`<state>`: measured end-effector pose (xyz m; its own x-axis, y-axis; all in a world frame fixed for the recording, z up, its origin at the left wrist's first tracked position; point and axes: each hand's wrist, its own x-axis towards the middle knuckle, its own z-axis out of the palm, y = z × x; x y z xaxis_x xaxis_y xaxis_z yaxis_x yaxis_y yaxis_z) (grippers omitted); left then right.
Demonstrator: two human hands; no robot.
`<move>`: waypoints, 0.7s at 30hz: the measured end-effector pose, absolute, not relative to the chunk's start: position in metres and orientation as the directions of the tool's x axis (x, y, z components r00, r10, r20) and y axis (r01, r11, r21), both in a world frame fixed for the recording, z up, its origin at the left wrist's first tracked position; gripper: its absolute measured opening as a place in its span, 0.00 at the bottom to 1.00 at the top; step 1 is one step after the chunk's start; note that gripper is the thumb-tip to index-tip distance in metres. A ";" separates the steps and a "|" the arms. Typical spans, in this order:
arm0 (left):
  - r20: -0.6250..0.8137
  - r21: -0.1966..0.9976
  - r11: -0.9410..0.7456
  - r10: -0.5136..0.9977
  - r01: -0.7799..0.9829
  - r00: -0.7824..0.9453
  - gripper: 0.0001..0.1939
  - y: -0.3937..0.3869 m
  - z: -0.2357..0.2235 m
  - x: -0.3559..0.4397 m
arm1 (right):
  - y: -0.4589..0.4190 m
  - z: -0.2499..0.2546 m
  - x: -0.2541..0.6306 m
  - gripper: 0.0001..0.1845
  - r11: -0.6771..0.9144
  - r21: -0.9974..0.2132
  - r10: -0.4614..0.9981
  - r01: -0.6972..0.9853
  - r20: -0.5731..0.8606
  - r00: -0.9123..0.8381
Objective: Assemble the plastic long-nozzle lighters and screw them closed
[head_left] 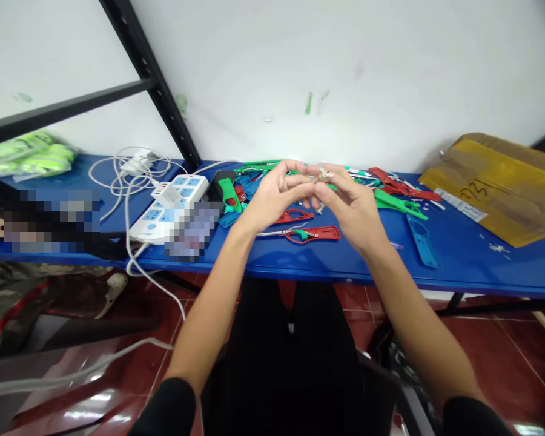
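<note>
My left hand (279, 189) and my right hand (349, 200) meet fingertip to fingertip above the blue table. Between the thumb and fingers of my right hand is a small pale piece (323, 175), too blurred to name. My left fingers are closed against it, and what they grip is hidden. Below my hands lie a red plastic handle shell (320, 235) with a thin metal rod and a green bit, and another red shell (295, 215). A green shell (397, 201) and a blue shell (421, 242) lie right of my right hand.
A white power strip (157, 221) with cables and a partly blurred-out phone (193, 230) lie left. A taped cardboard box (499, 188) stands right. A black metal frame (152, 72) rises at the left. Another person's leg (72, 290) shows at far left.
</note>
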<state>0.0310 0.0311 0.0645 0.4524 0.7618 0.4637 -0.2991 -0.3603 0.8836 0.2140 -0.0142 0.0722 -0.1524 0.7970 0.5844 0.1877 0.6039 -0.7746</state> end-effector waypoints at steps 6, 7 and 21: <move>0.271 0.924 -0.383 0.623 -0.016 0.734 0.15 0.097 0.096 0.045 | 0.033 0.081 0.249 0.22 0.671 -0.679 0.719 0.298 0.694 -0.037; 0.241 0.894 -0.440 0.633 0.086 0.736 0.12 0.103 0.095 0.048 | 0.039 0.077 0.257 0.21 0.672 -0.668 0.706 0.320 0.708 -0.006; -0.162 0.416 -0.686 0.590 0.597 0.791 0.13 0.077 0.073 0.037 | 0.050 0.047 0.293 0.08 0.681 -0.387 0.723 0.621 0.222 -0.655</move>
<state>0.0375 0.0769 0.0730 0.7906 0.5904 -0.1622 0.5974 -0.6857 0.4158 0.2934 0.0500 0.0468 -0.6547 0.7226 0.2217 0.6209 0.6814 -0.3875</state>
